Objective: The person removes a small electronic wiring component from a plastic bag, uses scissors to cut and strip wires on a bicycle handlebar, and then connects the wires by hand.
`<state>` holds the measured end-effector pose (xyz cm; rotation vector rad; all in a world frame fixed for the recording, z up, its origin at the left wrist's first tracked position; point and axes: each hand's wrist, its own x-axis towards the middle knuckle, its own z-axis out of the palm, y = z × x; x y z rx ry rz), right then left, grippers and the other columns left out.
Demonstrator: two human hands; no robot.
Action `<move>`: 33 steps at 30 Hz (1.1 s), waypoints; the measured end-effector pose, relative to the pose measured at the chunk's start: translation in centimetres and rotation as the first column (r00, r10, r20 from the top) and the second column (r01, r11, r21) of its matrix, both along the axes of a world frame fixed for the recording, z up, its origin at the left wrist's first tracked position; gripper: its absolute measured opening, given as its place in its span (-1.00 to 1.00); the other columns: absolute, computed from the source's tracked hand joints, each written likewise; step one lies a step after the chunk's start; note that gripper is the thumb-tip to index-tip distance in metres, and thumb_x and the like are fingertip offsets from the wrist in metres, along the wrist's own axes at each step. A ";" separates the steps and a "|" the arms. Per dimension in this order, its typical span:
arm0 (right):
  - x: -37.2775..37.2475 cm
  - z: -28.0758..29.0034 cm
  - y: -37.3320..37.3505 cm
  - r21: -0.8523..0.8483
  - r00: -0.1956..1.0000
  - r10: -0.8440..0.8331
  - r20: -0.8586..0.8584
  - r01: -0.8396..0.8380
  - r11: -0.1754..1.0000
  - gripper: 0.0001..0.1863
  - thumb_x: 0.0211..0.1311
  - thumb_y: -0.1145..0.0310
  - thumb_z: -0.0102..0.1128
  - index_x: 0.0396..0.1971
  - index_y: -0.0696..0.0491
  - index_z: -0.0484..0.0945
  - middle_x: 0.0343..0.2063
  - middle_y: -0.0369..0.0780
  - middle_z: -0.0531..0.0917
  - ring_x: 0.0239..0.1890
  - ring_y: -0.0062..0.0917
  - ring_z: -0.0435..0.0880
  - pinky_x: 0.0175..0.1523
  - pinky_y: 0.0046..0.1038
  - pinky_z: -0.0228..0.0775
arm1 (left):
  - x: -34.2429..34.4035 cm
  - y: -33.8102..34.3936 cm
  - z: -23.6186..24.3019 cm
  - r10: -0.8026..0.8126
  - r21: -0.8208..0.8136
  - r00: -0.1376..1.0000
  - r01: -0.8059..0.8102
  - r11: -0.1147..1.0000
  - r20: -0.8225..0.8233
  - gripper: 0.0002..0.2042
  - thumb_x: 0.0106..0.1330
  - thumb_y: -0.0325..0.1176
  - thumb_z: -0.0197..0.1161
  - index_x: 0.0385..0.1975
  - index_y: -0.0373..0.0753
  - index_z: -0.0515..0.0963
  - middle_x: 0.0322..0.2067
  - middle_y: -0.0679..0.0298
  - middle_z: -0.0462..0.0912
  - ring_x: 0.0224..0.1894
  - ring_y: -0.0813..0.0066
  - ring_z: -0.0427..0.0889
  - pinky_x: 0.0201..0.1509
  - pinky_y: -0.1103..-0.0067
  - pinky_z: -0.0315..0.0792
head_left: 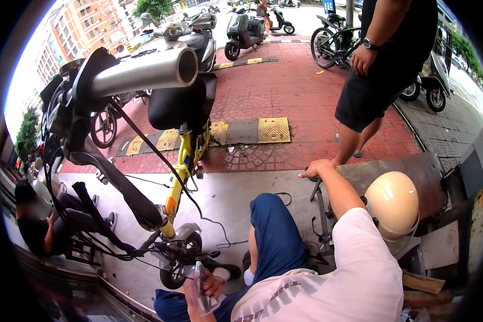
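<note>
My left hand is closed on a clear plastic bag with something dark inside, low in front of me. My right arm reaches forward and right. Its hand is at the left edge of a brown metal plate, over a dark, bar-like thing; the fingers are partly hidden. To my left stands a yellow folding bike. Its bare silver handlebar tube comes close to the view, and loose black cables hang around its stem. The small front wheel is just beyond my left hand.
A cream helmet lies beside my right arm. Wood pieces are at the lower right. A person in black shorts stands beyond the plate; another person sits at left. Behind are a yellow-black ramp and parked scooters.
</note>
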<state>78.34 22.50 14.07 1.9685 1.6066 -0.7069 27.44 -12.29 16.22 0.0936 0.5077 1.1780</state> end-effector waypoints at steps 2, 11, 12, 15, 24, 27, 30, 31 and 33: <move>0.4 -1.1 -0.7 0.051 1.000 0.024 0.020 -0.025 0.998 -0.06 0.20 -0.57 0.05 0.25 -0.04 0.65 0.29 -0.18 0.63 0.41 -0.30 0.52 0.46 -0.17 0.24 | -0.8 0.1 -2.1 -0.109 0.251 0.984 0.072 0.965 0.138 -0.33 0.41 0.20 0.14 0.22 -0.32 0.46 -0.44 0.35 0.48 -0.46 0.43 0.51 -0.32 0.41 0.39; -1.9 -2.3 -8.7 0.309 0.973 0.099 0.207 -0.161 0.937 -0.37 0.21 -0.12 0.28 0.15 0.02 0.68 0.22 -0.19 0.66 0.30 -0.32 0.57 0.33 -0.04 0.21 | -0.5 0.3 0.5 -0.023 0.326 1.000 0.016 0.945 0.019 -0.37 0.50 0.18 -0.06 0.18 -0.32 0.47 -0.44 0.39 0.48 -0.55 0.53 0.45 -0.34 0.47 0.34; -1.9 -2.3 -9.7 0.335 0.964 0.122 0.237 -0.199 0.921 -0.36 0.21 -0.16 0.29 0.13 0.00 0.69 0.20 -0.19 0.67 0.29 -0.29 0.58 0.32 -0.08 0.23 | -0.5 0.4 1.0 -0.020 0.291 1.000 0.021 0.957 -0.008 -0.39 0.50 0.17 -0.06 0.14 -0.31 0.50 -0.47 0.41 0.47 -0.56 0.54 0.44 -0.35 0.48 0.33; -1.5 -3.2 -10.7 0.317 0.915 0.220 0.337 -0.330 0.889 -0.40 0.19 -0.14 0.31 0.09 -0.02 0.73 0.14 -0.19 0.72 0.22 -0.27 0.61 0.27 -0.12 0.27 | -0.2 0.5 2.7 0.011 0.182 0.997 0.003 0.983 -0.076 -0.45 0.51 0.13 -0.05 0.02 -0.30 0.56 -0.54 0.43 0.43 -0.61 0.55 0.39 -0.39 0.49 0.28; -0.4 -6.9 -7.7 0.211 0.841 0.320 0.437 -0.441 0.872 -0.75 0.30 0.26 0.20 -0.20 -0.16 0.86 -0.19 -0.37 0.85 -0.10 -0.45 0.79 -0.13 -0.09 0.45 | 0.9 0.7 3.2 0.086 0.088 0.987 -0.075 0.993 -0.138 -0.53 0.51 0.05 -0.02 -0.10 -0.28 0.60 -0.62 0.43 0.41 -0.73 0.54 0.26 -0.49 0.46 0.22; 0.2 -7.8 -7.1 0.197 0.833 0.337 0.439 -0.456 0.868 -0.77 0.27 0.26 0.23 -0.22 -0.17 0.86 -0.20 -0.40 0.85 -0.11 -0.48 0.80 -0.18 -0.13 0.46 | 0.2 0.5 2.2 0.113 0.088 0.983 -0.101 0.991 -0.146 -0.54 0.52 0.04 -0.03 -0.13 -0.27 0.62 -0.64 0.42 0.42 -0.75 0.53 0.26 -0.54 0.46 0.22; 0.1 -7.7 -7.1 0.191 0.829 0.344 0.442 -0.462 0.866 -0.78 0.26 0.26 0.25 -0.23 -0.19 0.87 -0.21 -0.41 0.85 -0.12 -0.48 0.80 -0.18 -0.16 0.47 | -0.1 0.3 1.4 0.122 0.029 0.983 -0.119 0.992 -0.136 -0.54 0.52 0.04 -0.03 -0.16 -0.27 0.62 -0.65 0.41 0.42 -0.77 0.52 0.26 -0.57 0.46 0.20; -0.1 -7.3 -7.2 0.184 0.823 0.352 0.445 -0.469 0.864 -0.78 0.25 0.26 0.25 -0.23 -0.20 0.87 -0.21 -0.42 0.85 -0.12 -0.48 0.80 -0.17 -0.17 0.47 | -0.1 0.3 1.4 0.113 0.021 0.982 -0.112 0.994 -0.149 -0.54 0.52 0.04 -0.03 -0.17 -0.27 0.62 -0.66 0.42 0.41 -0.77 0.52 0.25 -0.58 0.47 0.20; -0.2 -6.8 -7.3 0.176 0.817 0.367 0.446 -0.482 0.858 -0.78 0.25 0.26 0.25 -0.23 -0.20 0.87 -0.21 -0.42 0.85 -0.13 -0.48 0.80 -0.17 -0.19 0.48 | 0.0 0.5 1.6 0.095 0.006 0.980 -0.095 0.995 -0.177 -0.54 0.52 0.04 -0.03 -0.19 -0.27 0.62 -0.67 0.42 0.39 -0.78 0.52 0.23 -0.58 0.47 0.19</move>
